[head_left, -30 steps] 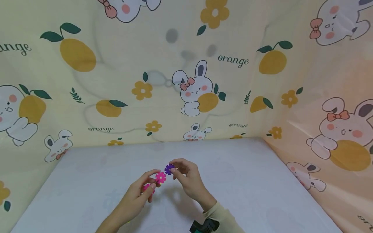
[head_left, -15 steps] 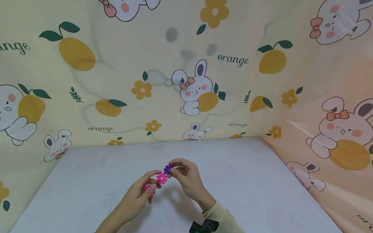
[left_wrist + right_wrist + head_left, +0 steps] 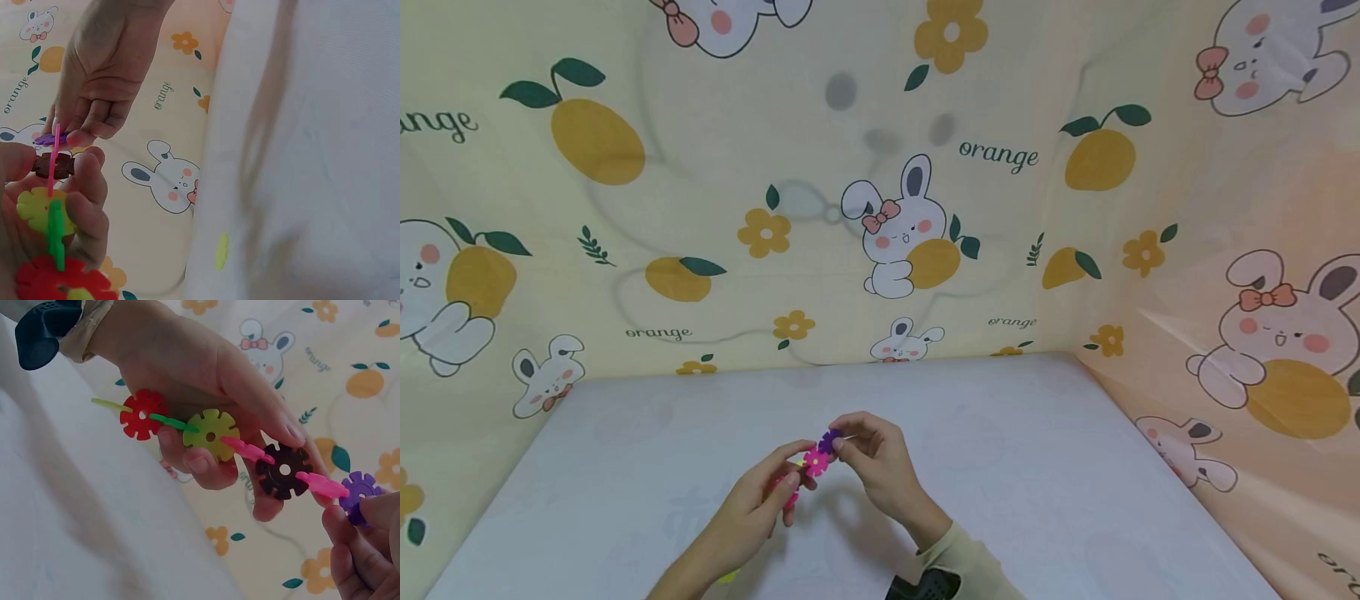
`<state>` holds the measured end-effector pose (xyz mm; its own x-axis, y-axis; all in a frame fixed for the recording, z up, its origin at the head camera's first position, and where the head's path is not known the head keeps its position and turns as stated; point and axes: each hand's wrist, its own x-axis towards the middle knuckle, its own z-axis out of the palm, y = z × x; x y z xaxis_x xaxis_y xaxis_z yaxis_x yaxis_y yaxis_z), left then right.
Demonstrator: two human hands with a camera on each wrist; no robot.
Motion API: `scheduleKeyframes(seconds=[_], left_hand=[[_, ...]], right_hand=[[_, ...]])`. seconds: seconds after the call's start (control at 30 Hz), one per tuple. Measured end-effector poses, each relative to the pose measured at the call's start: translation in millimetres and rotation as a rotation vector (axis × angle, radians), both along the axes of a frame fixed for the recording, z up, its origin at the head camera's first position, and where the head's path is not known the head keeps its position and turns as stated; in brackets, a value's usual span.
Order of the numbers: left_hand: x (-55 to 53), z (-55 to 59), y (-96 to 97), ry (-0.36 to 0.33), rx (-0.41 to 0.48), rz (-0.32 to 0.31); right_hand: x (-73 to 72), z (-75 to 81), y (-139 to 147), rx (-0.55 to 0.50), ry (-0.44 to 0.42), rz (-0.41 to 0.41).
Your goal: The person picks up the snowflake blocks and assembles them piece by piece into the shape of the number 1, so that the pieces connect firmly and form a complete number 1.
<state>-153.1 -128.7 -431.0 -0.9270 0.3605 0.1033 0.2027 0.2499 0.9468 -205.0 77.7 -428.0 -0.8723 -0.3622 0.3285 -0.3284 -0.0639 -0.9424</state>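
My left hand [image 3: 748,508] holds a chain of slotted plastic snowflake discs, pinching its dark brown disc [image 3: 285,470]. Away from this disc run a pink disc [image 3: 245,450], a yellow disc [image 3: 212,435], a green disc [image 3: 170,422], a red disc [image 3: 144,415] and a yellow-green disc [image 3: 110,404] seen edge-on. On the other side a second pink disc [image 3: 816,462] sticks out past the left fingertips. My right hand [image 3: 880,462] pinches a purple disc [image 3: 360,487] against that pink disc's edge. How deep their slots engage cannot be told.
A loose yellow disc [image 3: 222,251] lies on the white tabletop [image 3: 1037,500], partly hidden by the left forearm in the head view. A printed cloth [image 3: 805,150] with rabbits and oranges hangs behind and along the sides. A dark wrist device [image 3: 925,585] sits at the right sleeve.
The right hand has come slightly left and down, bringing the purple disc from a small gap to meeting the pink disc. The left hand has barely moved, while its pink disc has turned slightly.
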Motion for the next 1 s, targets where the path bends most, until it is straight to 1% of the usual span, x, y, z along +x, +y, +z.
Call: scheduleKeyframes(seconds=[0.13, 0.37, 0.6, 0.8, 0.9, 1.0], left_hand=[[-1.5, -3.0, 0.4, -0.008, -0.003, 0.008], [-0.6, -4.9, -0.1, 0.029, -0.015, 0.001], [-1.9, -7.3, -0.9, 0.066, -0.011, -0.005], [-1.3, -6.2, 0.0, 0.051, -0.058, 0.022], [-1.6, -6.4, 0.0, 0.072, -0.068, 0.021], [-2.2, -7.1, -0.2, 0.114, -0.067, 0.012]], right_hand=[[0.9, -0.6, -2.1, 0.005, 0.012, -0.017], [4.6, -0.6, -7.3, -0.006, 0.036, -0.03], [7.2, -0.3, -9.4, 0.036, 0.054, -0.047], [6.9, -2.6, -9.7, 0.069, 0.052, -0.042], [7.3, -2.5, -10.0, 0.07, 0.054, -0.043], [8.4, -2.0, -10.3, 0.062, 0.044, -0.038]])
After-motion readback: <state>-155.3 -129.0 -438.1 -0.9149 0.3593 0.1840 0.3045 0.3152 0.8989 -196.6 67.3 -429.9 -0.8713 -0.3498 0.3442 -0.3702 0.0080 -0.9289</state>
